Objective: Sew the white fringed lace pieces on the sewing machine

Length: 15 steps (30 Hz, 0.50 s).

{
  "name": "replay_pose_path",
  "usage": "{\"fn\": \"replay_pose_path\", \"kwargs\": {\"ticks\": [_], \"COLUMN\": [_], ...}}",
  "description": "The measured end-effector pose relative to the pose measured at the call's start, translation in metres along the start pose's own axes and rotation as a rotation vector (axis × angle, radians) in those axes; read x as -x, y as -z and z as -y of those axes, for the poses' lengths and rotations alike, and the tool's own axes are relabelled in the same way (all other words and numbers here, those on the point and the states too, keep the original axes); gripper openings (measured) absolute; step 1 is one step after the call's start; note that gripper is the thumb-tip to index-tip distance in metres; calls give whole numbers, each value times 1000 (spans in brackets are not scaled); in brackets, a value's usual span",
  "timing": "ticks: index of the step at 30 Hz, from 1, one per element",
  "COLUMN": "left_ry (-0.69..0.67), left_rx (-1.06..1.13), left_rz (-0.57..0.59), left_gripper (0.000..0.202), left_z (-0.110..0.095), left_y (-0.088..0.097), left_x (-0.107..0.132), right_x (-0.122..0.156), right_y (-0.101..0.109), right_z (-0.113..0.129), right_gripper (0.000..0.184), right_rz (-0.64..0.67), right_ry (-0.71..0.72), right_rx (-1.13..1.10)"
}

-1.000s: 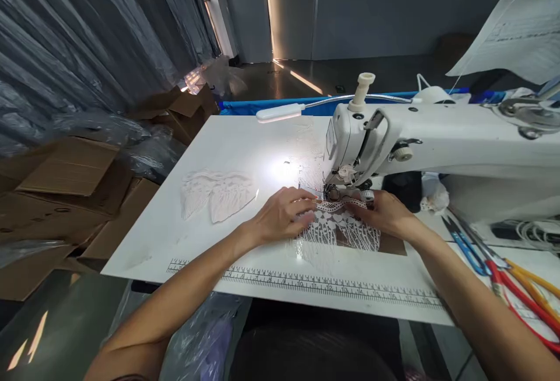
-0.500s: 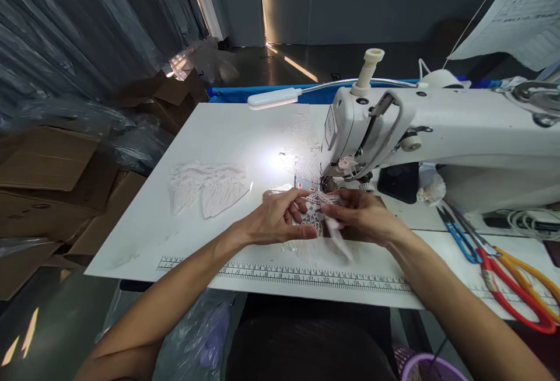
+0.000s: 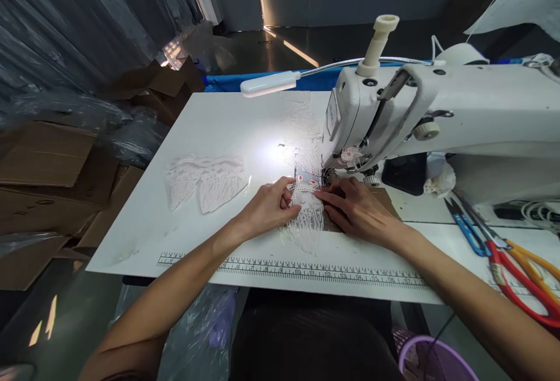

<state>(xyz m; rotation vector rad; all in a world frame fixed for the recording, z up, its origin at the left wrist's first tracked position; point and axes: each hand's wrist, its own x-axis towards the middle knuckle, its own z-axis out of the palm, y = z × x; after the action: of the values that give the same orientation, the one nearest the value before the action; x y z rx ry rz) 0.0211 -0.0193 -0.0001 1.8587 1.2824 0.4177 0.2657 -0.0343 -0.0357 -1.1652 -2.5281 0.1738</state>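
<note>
A white lace piece (image 3: 306, 215) lies on the white table (image 3: 227, 130) just in front of the sewing machine (image 3: 437, 118) needle. My left hand (image 3: 269, 206) pinches the lace's left edge with curled fingers. My right hand (image 3: 356, 206) lies mostly flat on its right side, fingertips pressing the top edge near the presser foot. A small label with red marks (image 3: 306, 179) sits at the lace's top. Brown card (image 3: 385, 197) shows under my right hand.
More lace pieces (image 3: 205, 182) lie at the table's left. A gooseneck lamp (image 3: 266, 83) lights the needle area. Blue snips (image 3: 464, 226) and red and orange scissors (image 3: 520, 273) rest at the right. Cardboard boxes (image 3: 56, 165) stack on the floor left. A purple bin (image 3: 437, 363) stands below.
The lace was spread wide under both hands, then lifted and folded; now it lies narrower under the needle, with both hands pressed on its top edge.
</note>
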Motion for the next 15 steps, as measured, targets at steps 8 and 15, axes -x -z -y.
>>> {"fn": "replay_pose_path", "kwargs": {"ticks": [8,15], "left_ry": [21,29], "left_rx": [26,81], "left_rz": [-52,1], "left_gripper": [55,56], "left_z": [4,6], "left_y": [-1,0], "left_x": [-6,-7], "right_x": [-1,9], "right_y": [-5,-13], "right_z": [-12,-10], "right_gripper": [39,40], "right_rz": [-99,-89], "right_ry": [-7,-18], "right_rx": [-74,-101]}}
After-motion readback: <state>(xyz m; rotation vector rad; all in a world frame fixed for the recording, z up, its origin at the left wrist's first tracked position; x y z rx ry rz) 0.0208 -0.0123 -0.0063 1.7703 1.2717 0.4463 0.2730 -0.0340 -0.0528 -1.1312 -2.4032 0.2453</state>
